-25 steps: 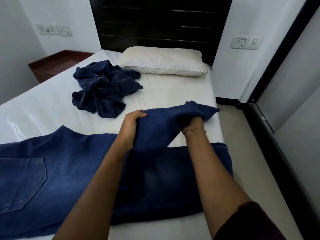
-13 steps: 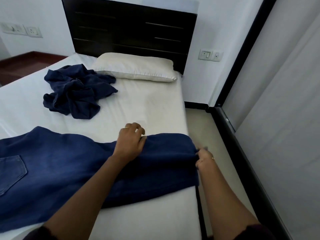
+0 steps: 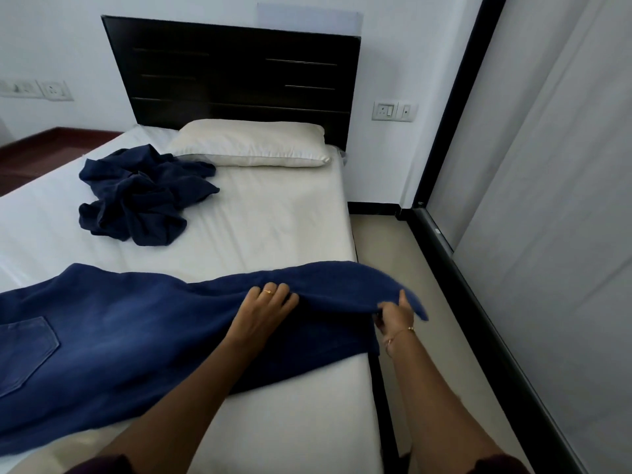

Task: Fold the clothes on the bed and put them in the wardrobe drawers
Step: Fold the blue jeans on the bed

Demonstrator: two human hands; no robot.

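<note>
While the left hand (image 3: 266, 304) lies on the blue jeans (image 3: 136, 333) with fingers curled into a bunched ridge of the cloth, the right hand (image 3: 395, 314) pinches the hem end of the same leg at the bed's right edge, thumb on top, lifting it slightly off the mattress. A ring shows on the left hand and a thin bracelet on the right wrist. Outward from the hands, the jeans stretch leftward across the white bed (image 3: 280, 217), back pocket showing at the far left. Further up lies a crumpled dark blue garment (image 3: 143, 196), near the pillow (image 3: 253, 145) by the dark headboard (image 3: 236, 73).
</note>
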